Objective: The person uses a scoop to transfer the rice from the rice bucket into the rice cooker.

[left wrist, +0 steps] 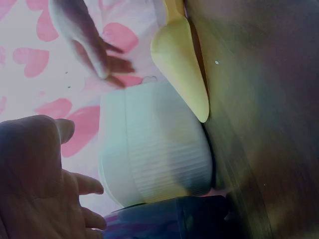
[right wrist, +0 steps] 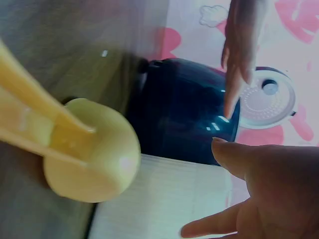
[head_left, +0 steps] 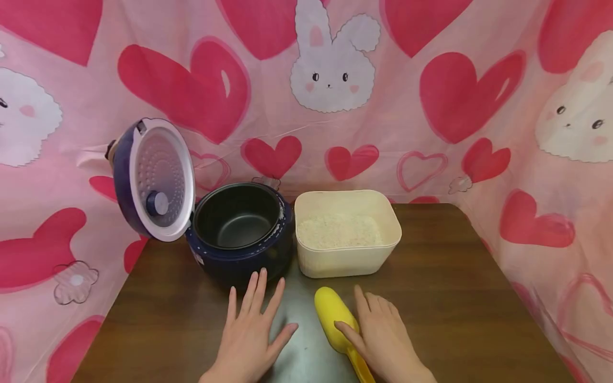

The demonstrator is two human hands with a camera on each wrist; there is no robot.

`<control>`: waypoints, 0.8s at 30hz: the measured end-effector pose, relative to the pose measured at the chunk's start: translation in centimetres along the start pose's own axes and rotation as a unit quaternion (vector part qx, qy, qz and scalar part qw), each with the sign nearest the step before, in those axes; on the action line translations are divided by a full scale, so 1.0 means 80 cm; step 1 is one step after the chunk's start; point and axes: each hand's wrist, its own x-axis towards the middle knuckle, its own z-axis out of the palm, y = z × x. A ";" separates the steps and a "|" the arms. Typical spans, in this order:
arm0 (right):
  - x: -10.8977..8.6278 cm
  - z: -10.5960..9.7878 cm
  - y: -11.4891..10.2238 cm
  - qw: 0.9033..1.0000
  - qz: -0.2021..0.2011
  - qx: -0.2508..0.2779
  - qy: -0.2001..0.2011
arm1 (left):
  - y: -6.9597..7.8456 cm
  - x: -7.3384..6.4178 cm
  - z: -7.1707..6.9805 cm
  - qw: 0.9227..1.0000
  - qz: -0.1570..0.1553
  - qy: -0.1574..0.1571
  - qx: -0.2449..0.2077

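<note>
In the head view my left hand (head_left: 249, 330), fingers spread, is held in front of the dark blue rice cooker (head_left: 239, 266) and holds nothing. My right hand (head_left: 383, 335) hovers beside and above a yellow scoop (head_left: 335, 319), its thumb overlapping the scoop in that view. The right wrist view has a gap between this hand and the scoop (right wrist: 94, 159). Bowl downward, the scoop lies on the table with its handle toward me. Behind it stands a cream tub (head_left: 345, 260) of white rice (head_left: 340, 231). The cooker's lid (head_left: 160, 181) is raised, showing a dark inner pot (head_left: 241, 229).
The cooker and tub stand side by side at the back of a brown wooden table (head_left: 455, 298). Pink cloth (head_left: 345, 133) with hearts and rabbits hangs behind and at both sides. A tiny white speck (left wrist: 217, 62) lies on the table near the scoop.
</note>
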 end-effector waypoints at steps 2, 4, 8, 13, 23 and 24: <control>-0.001 0.001 0.001 1.000 0.006 -0.012 -0.012 | -0.001 0.000 -0.001 1.000 -0.001 -0.003 -0.004; -0.004 0.003 0.003 0.999 0.016 -0.023 -0.032 | -0.002 0.000 -0.002 1.000 -0.001 -0.006 -0.007; -0.011 0.012 0.011 0.995 0.033 -0.035 -0.084 | -0.005 0.000 -0.002 1.000 0.000 -0.008 -0.008; -0.024 0.033 0.023 0.989 0.024 -0.029 -0.145 | -0.008 0.000 -0.004 1.000 0.003 -0.006 -0.007; -0.033 0.056 0.027 0.990 -0.021 -0.013 -0.141 | -0.013 0.002 -0.007 1.000 0.010 0.003 0.011; -0.032 0.057 0.027 0.990 -0.025 -0.008 -0.141 | -0.013 0.002 -0.007 1.000 0.012 0.005 0.014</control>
